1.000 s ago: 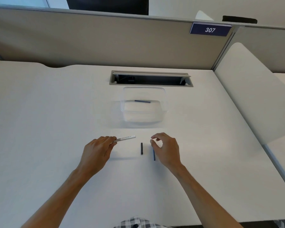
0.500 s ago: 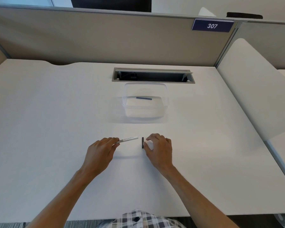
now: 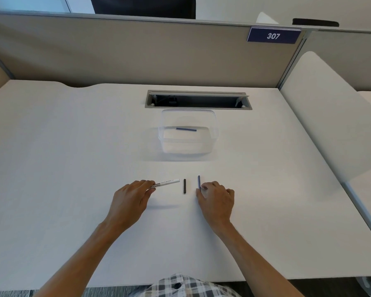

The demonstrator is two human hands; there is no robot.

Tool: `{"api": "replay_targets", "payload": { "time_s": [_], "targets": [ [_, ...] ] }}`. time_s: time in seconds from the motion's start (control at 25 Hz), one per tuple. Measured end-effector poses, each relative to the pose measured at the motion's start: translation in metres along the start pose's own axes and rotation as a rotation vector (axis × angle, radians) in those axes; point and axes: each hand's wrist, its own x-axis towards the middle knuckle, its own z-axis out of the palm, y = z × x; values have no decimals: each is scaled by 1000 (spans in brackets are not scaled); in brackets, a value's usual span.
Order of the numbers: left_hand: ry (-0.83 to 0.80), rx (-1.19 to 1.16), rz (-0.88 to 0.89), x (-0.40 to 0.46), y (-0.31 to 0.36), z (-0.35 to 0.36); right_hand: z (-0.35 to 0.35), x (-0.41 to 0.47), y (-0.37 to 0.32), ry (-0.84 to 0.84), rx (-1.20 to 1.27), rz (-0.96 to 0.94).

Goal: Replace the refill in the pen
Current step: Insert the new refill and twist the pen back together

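L hand [image 3: 131, 197] w/ pen barrel [image 3: 167, 183], R hand [image 3: 215, 200] on blue refill [image 3: 199, 182]

Bright, even overhead light; soft shadows (wide-angle bending at edges).

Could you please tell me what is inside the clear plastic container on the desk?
The clear plastic container holds one thin blue refill lying flat. Nothing else shows inside, and nothing covers it.

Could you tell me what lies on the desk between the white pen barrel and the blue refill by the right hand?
A short dark piece lies alone between the pen barrel and the blue refill, touching neither, in the head view.
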Motion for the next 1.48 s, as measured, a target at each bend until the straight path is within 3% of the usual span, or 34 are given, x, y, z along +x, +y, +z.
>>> {"api": "replay_targets", "payload": {
  "time_s": [0.24,0.56,0.68,1.48],
  "targets": [
    [7,-1,11,5,3,-3,-6,7,3,-10,-13,13],
    [34,0,30,8,1,-5,-39,4,-1,-97,666,47],
    [42,-1,32,10,1,-6,-52,3,-5,-96,791,36],
    [26,3,39,11,6,-9,-60,1,-9,-110,808,-29]
  ]
}}
